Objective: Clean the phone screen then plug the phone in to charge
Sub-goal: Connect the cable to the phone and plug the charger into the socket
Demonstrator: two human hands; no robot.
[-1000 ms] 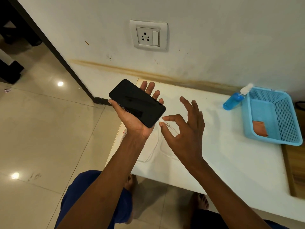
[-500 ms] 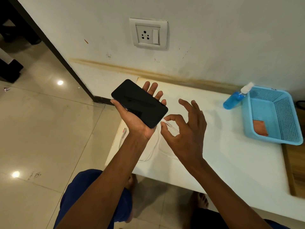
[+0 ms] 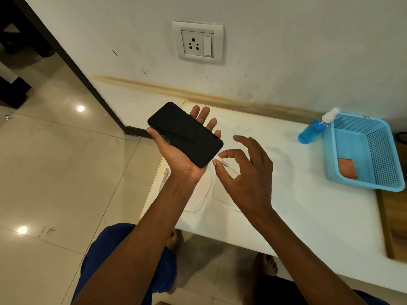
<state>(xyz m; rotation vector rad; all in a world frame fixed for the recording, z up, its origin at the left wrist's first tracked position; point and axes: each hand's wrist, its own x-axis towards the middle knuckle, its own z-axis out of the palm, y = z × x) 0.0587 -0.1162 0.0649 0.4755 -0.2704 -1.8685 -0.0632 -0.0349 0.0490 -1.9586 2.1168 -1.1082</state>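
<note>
A black phone (image 3: 185,134) lies screen up across the palm of my left hand (image 3: 178,164), whose fingers stretch straight out past its far edge. My right hand (image 3: 248,179) pinches the plug end of a white charging cable (image 3: 222,161) between thumb and forefinger, just right of the phone's lower end and a little apart from it. The cable's slack loops on the white table (image 3: 297,205) under my wrists. A white charger block (image 3: 165,176) shows partly at the table's left edge. A wall socket (image 3: 197,42) with a switch is above.
A blue spray bottle (image 3: 312,132) leans against a blue plastic basket (image 3: 363,183) at the table's right end. An orange cloth (image 3: 348,168) lies inside the basket. Tiled floor and a dark door frame are on the left.
My right hand has brought the cable plug leftward, closer to the phone's lower end. My left hand has kept the phone almost still.
</note>
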